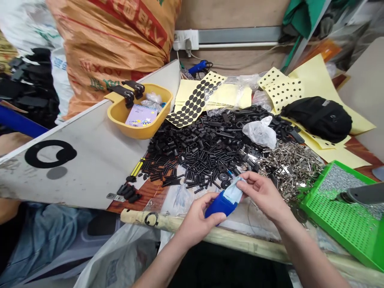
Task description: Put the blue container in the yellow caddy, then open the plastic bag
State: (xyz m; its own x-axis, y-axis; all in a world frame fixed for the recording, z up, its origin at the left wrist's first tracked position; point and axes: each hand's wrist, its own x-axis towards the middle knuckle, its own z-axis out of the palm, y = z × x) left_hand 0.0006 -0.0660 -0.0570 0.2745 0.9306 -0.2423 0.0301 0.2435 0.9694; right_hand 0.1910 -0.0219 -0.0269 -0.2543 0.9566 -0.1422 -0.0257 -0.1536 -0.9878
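My left hand (198, 218) is closed around a small blue packet (221, 209), thumb across its front, just above the table's front edge. A pale blue, tissue-like sheet (233, 193) sticks out of the packet's upper end. My right hand (260, 193) pinches the top of this sheet between thumb and fingers. Behind the hands lie many short black ribbed rods (199, 166) and a heap of black plastic parts (192, 136). Beyond the right hand is a pile of thin metal pieces (291, 164).
A green tray (348, 226) with small silver parts and a power screwdriver (363, 194) stands at right. A yellow bin (141, 132) hangs on the left partition (87, 172). Dotted yellow sheets (282, 90), a black cloth item (318, 118) and a plastic bag (260, 132) lie behind.
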